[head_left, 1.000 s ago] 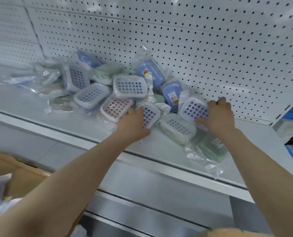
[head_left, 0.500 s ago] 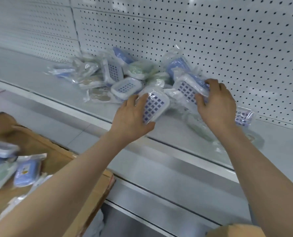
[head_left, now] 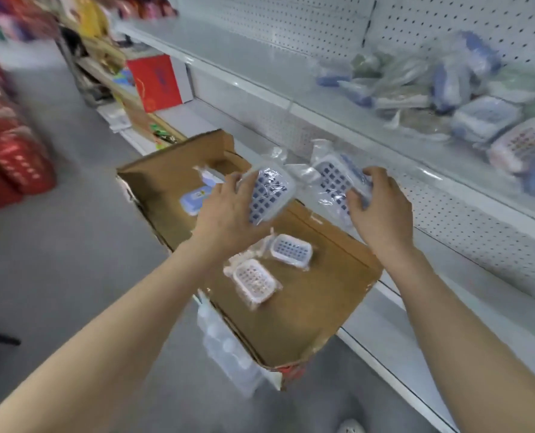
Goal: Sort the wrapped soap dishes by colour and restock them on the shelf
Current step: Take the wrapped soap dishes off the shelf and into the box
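My left hand [head_left: 228, 214] grips a wrapped soap dish with a white grid over dark blue [head_left: 267, 192]. My right hand [head_left: 381, 210] grips a second wrapped blue soap dish [head_left: 335, 185] by its far end. Both dishes hang above an open cardboard box [head_left: 307, 307] on the floor. Inside the box lie a wrapped blue-grid dish [head_left: 291, 250], a pink-grid dish [head_left: 253, 281] and a pale blue dish [head_left: 196, 196]. A blurred heap of wrapped dishes [head_left: 453, 89] in blue, green and pink lies on the white shelf [head_left: 291, 67] at the upper right.
White pegboard [head_left: 447, 26] backs the shelf, and a lower pegboard panel runs beside the box. A red carton [head_left: 155, 82] stands on the lower shelf to the left. Red baskets [head_left: 13, 145] crowd the far left. Clear plastic packaging [head_left: 228, 348] hangs off the box's near corner.
Both hands have lifted their blue dishes off the shelf heap and carried them down and left over the cardboard box. The view has swung left toward the aisle.
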### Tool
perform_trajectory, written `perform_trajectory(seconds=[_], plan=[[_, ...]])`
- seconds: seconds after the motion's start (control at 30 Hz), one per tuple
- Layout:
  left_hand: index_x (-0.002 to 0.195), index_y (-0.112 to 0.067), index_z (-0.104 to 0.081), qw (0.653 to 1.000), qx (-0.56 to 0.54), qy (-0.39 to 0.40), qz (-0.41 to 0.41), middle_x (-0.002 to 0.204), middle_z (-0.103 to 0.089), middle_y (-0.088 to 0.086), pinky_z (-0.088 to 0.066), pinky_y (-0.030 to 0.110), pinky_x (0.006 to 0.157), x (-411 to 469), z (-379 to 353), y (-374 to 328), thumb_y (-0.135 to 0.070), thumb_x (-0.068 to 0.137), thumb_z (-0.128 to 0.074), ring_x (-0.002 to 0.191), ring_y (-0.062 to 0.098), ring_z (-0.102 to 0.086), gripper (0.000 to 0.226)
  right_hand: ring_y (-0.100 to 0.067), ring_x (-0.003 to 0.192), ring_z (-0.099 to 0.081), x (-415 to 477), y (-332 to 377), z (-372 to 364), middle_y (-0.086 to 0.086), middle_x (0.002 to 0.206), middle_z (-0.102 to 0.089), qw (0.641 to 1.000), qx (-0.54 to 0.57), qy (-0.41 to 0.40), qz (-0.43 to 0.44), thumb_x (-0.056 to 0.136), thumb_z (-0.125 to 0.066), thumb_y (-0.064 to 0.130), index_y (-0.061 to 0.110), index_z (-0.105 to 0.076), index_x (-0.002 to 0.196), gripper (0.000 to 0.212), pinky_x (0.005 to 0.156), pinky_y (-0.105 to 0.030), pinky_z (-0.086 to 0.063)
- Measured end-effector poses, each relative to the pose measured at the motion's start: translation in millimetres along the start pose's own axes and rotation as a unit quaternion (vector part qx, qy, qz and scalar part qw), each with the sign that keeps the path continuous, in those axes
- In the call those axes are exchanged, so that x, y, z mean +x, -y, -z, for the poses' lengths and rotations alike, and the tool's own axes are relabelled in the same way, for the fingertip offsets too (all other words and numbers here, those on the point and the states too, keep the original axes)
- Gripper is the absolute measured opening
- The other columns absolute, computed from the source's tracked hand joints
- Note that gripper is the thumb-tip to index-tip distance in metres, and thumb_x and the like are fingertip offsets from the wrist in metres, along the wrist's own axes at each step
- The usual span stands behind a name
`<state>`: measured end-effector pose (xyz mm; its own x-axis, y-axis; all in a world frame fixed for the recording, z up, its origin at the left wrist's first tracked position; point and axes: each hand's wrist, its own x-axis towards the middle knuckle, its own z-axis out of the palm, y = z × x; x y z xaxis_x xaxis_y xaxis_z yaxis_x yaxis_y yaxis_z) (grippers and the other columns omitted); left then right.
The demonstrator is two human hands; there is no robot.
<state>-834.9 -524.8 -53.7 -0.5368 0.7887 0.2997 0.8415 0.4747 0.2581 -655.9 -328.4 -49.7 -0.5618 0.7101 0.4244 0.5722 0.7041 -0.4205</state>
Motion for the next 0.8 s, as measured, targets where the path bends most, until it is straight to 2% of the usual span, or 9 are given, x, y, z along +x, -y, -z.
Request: perform_trajectory(seconds=[0.1,0.2,0.3,0.4,0.47,0.67,0.8], plan=[[0.147,-0.018,-0.031,0.999,0.018,0.010,0.045,0.138,-0.043,0.015,-0.047,0.047,0.093,-28,20,76,-0.067,0.071,-0.050,0.117,0.038,-0.049,0.093,-0.029,0.096,-0.060,-10,63,-50,-0.011,0.114,-0.061,0.999,0.022,0.046,0.007,0.095,-0.055,0.035,0.017,-0.046,0.127,0.038,0.073,-0.035,-0.046],[0.147,-0.019,-0.031,0.996,0.028,0.015,0.082,0.140,-0.042,0.014,-0.047,0.047,0.094,-44,32,139,-0.061,0.073,-0.062,0.118,0.039,-0.049,0.091,-0.028,0.096,-0.060,-13,111,-89,-0.010,0.113,-0.059,0.995,0.038,0.090,0.014,0.095,-0.054,0.036,0.019,-0.045,0.125,0.036,0.074,-0.034,-0.047],[0.147,-0.020,-0.031,0.994,0.033,0.017,0.106,0.138,-0.042,0.013,-0.047,0.048,0.094,-49,36,190,-0.058,0.072,-0.065,0.116,0.038,-0.049,0.091,-0.028,0.094,-0.061,-7,149,-122,-0.008,0.113,-0.060,0.993,0.040,0.109,0.025,0.095,-0.054,0.038,0.019,-0.045,0.126,0.038,0.078,-0.042,-0.054],[0.146,-0.020,-0.032,0.992,0.030,0.022,0.123,0.137,-0.043,0.013,-0.047,0.048,0.094,-44,32,229,-0.059,0.073,-0.066,0.115,0.037,-0.050,0.090,-0.026,0.101,-0.060,5,176,-156,-0.006,0.117,-0.059,0.992,0.039,0.115,0.025,0.095,-0.056,0.036,0.016,-0.046,0.128,0.040,0.078,-0.034,-0.049],[0.146,-0.021,-0.032,0.992,0.026,0.024,0.123,0.136,-0.044,0.012,-0.048,0.047,0.092,-33,26,252,-0.058,0.075,-0.066,0.113,0.037,-0.051,0.088,-0.024,0.099,-0.061,15,187,-179,-0.006,0.117,-0.059,0.992,0.035,0.117,0.017,0.095,-0.055,0.037,0.017,-0.045,0.128,0.040,0.073,-0.030,-0.044],[0.147,-0.023,-0.028,0.992,0.034,0.072,0.101,0.139,-0.040,0.009,-0.049,0.047,0.092,31,0,324,-0.059,0.074,-0.065,0.117,0.033,-0.049,0.089,-0.017,0.091,-0.059,59,207,-254,-0.005,0.113,-0.060,0.993,0.030,0.113,-0.019,0.095,-0.056,0.037,0.016,-0.045,0.127,0.039,0.067,-0.027,-0.044],[0.148,-0.023,-0.027,0.992,0.020,0.100,0.072,0.141,-0.039,0.008,-0.047,0.043,0.096,86,-11,365,-0.058,0.077,-0.064,0.120,0.031,-0.047,0.088,-0.015,0.093,-0.061,95,221,-299,-0.001,0.114,-0.059,0.989,0.038,0.127,-0.072,0.095,-0.056,0.041,0.022,-0.043,0.125,0.039,0.064,-0.026,-0.053]])
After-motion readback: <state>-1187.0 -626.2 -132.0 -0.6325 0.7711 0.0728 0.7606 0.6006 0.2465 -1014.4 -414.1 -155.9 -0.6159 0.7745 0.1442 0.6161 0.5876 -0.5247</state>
